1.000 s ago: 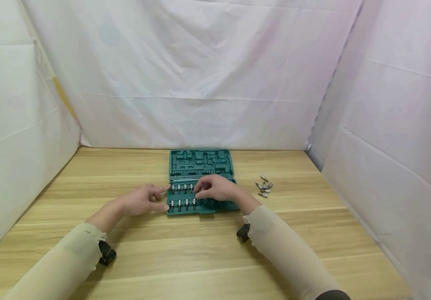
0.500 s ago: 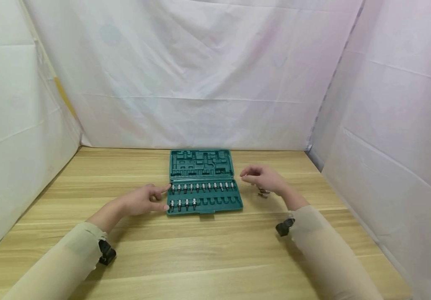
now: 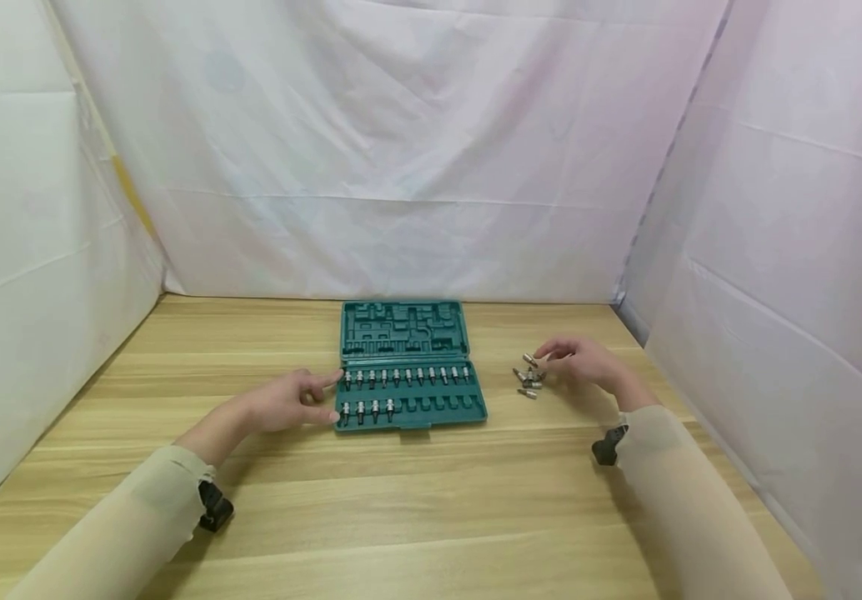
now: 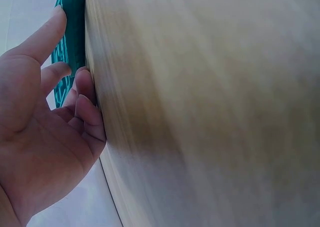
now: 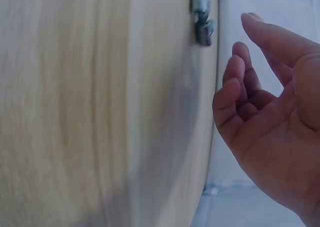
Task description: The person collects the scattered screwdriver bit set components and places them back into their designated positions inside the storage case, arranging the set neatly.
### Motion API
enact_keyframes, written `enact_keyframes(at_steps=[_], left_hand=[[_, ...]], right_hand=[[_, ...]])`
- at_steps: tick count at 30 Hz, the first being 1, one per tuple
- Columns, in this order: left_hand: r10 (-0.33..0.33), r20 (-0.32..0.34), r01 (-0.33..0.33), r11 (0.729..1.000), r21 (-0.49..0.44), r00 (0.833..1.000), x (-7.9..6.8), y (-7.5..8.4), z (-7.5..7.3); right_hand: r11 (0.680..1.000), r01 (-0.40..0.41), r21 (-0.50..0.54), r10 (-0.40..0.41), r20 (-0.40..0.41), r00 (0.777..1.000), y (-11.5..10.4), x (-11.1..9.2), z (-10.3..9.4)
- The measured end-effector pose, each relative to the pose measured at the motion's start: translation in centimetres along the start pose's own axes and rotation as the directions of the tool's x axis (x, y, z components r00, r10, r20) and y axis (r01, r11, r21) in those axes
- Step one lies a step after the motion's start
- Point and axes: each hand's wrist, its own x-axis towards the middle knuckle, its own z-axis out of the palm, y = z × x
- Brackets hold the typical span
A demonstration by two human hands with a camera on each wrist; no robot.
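Observation:
A green plastic case (image 3: 442, 414) lies unfolded on the table in the head view. Silver-and-black bit sockets (image 3: 420, 376) fill its upper row, and several more (image 3: 375, 409) occupy the left part of the lower row. My left hand (image 3: 286, 402) rests at the case's left side, thumb and index finger stretched to its edge (image 4: 76, 22), the other fingers bent. To the right, my right hand (image 3: 584, 365) hovers beside a small pile of loose bit sockets (image 3: 528, 380), fingertips close to the topmost one (image 3: 529, 360). In the right wrist view its loosely bent fingers hold nothing.
Bare slots (image 3: 438, 402) run along the right part of the lower row. The case's lid (image 3: 404, 315), with moulded hollows, lies back toward the rear cloth. White cloth walls (image 3: 401, 167) enclose the wooden table (image 3: 371, 517) at the back and sides.
My right hand has left the case and travelled right to the loose pile, uncovering the upper row and the lower row's bare slots. The left hand stays at the case's edge.

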Motion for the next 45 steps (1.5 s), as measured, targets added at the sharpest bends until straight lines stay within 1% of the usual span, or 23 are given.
enact_keyframes(at_steps=[2,5,7,10,20,22,25,29,34,37,43,45], left_hand=[[-0.001,0.0,0.001,1.0,-0.005,1.0,0.0,0.1,0.1],[-0.003,0.002,0.003,1.0,-0.014,1.0,0.0,0.1,0.2],[-0.006,0.002,0.006,1.0,-0.017,1.0,0.0,0.1,0.2],[-0.011,0.001,0.011,1.0,-0.016,1.0,-0.1,0.1,0.1],[-0.015,-0.002,0.015,1.0,-0.004,1.0,0.1,-0.1,0.1],[-0.024,-0.004,0.024,1.0,-0.008,1.0,0.2,-0.1,0.2],[-0.021,-0.002,0.021,1.0,-0.011,1.0,0.2,-0.1,0.2],[-0.022,-0.004,0.022,1.0,-0.012,1.0,0.1,0.0,0.1],[-0.013,-0.001,0.013,1.0,-0.012,1.0,0.0,0.1,0.1],[-0.016,-0.002,0.016,1.0,-0.014,1.0,0.0,0.2,0.1],[-0.018,-0.003,0.018,1.0,-0.014,1.0,0.2,0.0,0.2],[-0.024,-0.005,0.024,1.0,-0.015,1.0,0.2,-0.1,0.2]], right_hand=[[0.999,-0.039,0.027,0.038,0.03,0.999,0.5,-0.1,-0.1],[0.995,-0.089,0.033,0.086,0.068,0.994,1.1,-0.1,-0.2],[0.993,-0.112,0.024,0.11,0.075,0.991,1.2,-0.1,-0.2],[0.992,-0.126,0.004,0.126,0.075,0.989,1.2,-0.1,-0.1],[0.994,-0.107,-0.04,0.109,0.058,0.992,1.1,0.0,0.2],[0.993,-0.1,-0.059,0.103,0.054,0.993,1.2,0.1,0.1],[0.99,-0.086,-0.113,0.092,0.046,0.995,1.5,0.3,-0.1],[0.982,-0.092,-0.163,0.098,0.032,0.995,1.9,0.3,-0.5],[0.986,-0.113,-0.12,0.119,0.043,0.992,2.0,-0.4,-1.0],[0.991,-0.107,-0.085,0.111,0.049,0.993,2.0,-1.0,-1.3],[0.997,-0.08,-0.014,0.08,0.005,0.997,2.0,-1.6,-1.5],[0.998,-0.07,-0.007,0.07,-0.014,0.997,1.9,-1.6,-1.6]])
